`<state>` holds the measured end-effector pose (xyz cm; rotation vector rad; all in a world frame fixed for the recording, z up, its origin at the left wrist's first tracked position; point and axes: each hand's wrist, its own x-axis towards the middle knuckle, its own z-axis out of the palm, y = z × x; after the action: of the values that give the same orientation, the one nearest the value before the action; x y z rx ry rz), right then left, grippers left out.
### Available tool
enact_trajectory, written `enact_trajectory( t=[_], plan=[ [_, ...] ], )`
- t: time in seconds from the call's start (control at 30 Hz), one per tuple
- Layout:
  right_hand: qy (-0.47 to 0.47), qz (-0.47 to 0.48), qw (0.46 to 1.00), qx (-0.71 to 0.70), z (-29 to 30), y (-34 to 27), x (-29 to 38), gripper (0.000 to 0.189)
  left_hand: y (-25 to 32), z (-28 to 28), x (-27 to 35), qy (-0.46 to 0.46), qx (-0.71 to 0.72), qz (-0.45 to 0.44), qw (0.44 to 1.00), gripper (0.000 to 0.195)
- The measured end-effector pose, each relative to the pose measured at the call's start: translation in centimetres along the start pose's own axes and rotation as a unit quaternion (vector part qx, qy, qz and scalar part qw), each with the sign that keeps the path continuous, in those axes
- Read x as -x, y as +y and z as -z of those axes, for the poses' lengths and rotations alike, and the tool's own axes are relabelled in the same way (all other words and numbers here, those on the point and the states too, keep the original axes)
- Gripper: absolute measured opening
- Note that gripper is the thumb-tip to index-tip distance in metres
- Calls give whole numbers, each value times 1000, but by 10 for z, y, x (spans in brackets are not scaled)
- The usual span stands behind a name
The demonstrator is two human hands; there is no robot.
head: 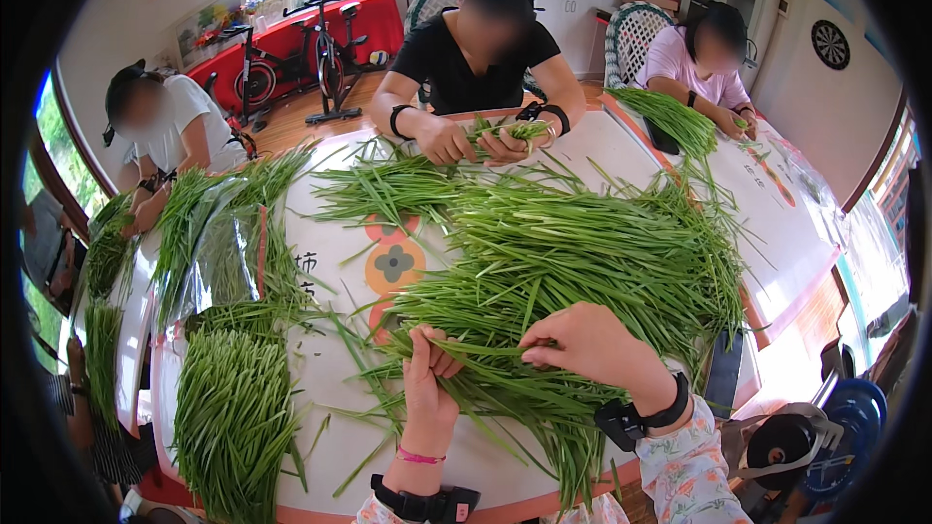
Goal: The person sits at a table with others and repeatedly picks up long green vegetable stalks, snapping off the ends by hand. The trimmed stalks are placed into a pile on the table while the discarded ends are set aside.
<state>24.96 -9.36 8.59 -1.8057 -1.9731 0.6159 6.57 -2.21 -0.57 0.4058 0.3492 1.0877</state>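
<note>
My left hand (431,382) is closed around the end of a small bunch of garlic chives (484,354), long flat green leaves. To its right, the thumb and fingertips of my right hand (586,346) pinch leaves from the same bunch. Both hands are over the near edge of a big loose heap of chives (582,247), which spreads back and to the right across the table. Some leaves hang over the front edge below my right hand. Left of my left hand lies a neatly aligned pile of chives (229,415), its ends pointing away from me.
A clear plastic bag (226,262) lies on chives at the left. Opposite, a person in black (480,58) handles chives; others sit at both sides. A dark phone (724,371) rests near the right edge of the white table cover (320,371). Blue basins (844,437) stand lower right.
</note>
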Motion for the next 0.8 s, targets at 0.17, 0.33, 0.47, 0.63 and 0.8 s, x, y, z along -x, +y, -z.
enact_trajectory(
  t=[0.17,0.33,0.47,0.63,0.8],
  plan=[
    [-8,-8,1000,-16,14,9,7,18,4,-1,-3,-34,70,3,997,20],
    [-10,-66,998,-19,24,1,9,22,10,-1,-7,-29,174,-10,984,21],
    [56,-104,993,21,8,8,13,21,23,-8,-6,25,239,32,970,21],
    [82,-52,992,78,-21,-5,14,20,30,7,-3,-92,181,80,976,26],
    [89,7,992,90,-50,-8,5,14,46,16,22,-74,134,104,983,19]
  ],
)
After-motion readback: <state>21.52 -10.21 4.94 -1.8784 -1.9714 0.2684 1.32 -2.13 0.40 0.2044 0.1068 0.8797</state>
